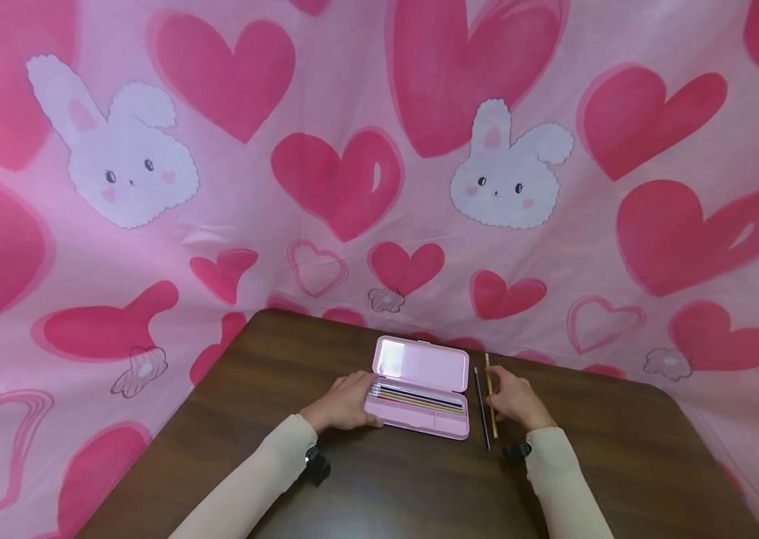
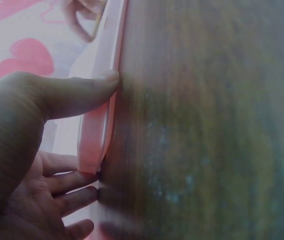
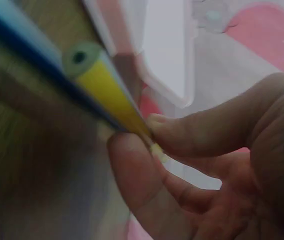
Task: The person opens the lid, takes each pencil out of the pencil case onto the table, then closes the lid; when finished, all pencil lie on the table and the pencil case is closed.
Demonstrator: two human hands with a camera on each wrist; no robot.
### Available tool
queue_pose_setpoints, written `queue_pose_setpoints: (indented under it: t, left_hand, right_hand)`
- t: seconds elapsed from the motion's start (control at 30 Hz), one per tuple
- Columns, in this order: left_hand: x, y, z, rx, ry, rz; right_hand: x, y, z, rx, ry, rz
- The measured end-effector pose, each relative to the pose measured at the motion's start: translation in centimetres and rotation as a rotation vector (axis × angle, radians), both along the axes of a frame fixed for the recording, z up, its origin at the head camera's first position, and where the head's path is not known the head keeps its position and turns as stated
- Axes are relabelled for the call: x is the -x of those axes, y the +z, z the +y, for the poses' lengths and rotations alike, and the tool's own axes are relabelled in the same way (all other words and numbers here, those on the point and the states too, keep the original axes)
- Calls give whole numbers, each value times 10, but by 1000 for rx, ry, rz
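An open pink pencil case [image 1: 406, 419] lies on the table, its lid tipped back, with several pencils [image 1: 420, 398] in it. At its left end my left hand [image 1: 347, 404] holds the case. In the left wrist view the thumb [image 2: 82, 92] presses along the front wall while the other fingers reach round the end. To the right of the case my right hand [image 1: 516, 398] pinches a yellow pencil [image 3: 107, 87] between thumb and forefinger. A dark blue pencil [image 1: 482, 410] lies just left of the yellow one, nearly parallel to it.
The dark brown wooden table [image 1: 379, 486] has rounded far corners. Behind it hangs a pink cloth [image 1: 420, 217] printed with hearts and rabbits. Each wrist wears a black camera, such as the left one [image 1: 316, 466].
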State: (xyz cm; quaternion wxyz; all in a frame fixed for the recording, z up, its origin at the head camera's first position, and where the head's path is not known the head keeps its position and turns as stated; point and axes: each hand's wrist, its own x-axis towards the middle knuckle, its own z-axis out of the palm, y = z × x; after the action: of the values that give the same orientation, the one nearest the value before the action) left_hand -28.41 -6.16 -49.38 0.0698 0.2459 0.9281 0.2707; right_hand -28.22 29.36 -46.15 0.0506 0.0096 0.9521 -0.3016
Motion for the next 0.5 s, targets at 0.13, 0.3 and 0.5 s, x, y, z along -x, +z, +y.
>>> queue_pose_setpoints:
  t: [0.13,0.3,0.5]
  left_hand:
    - [1,-1,0,-3,4,1]
    - [-1,-5,0,12,-4,9]
    - [0,-5,0,6,-4,23]
  right_hand:
    - [0,-6,4,-25,2,-55]
    - [1,-17,6,-16,-8,-119]
    - [3,-16,5,-18,5,-116]
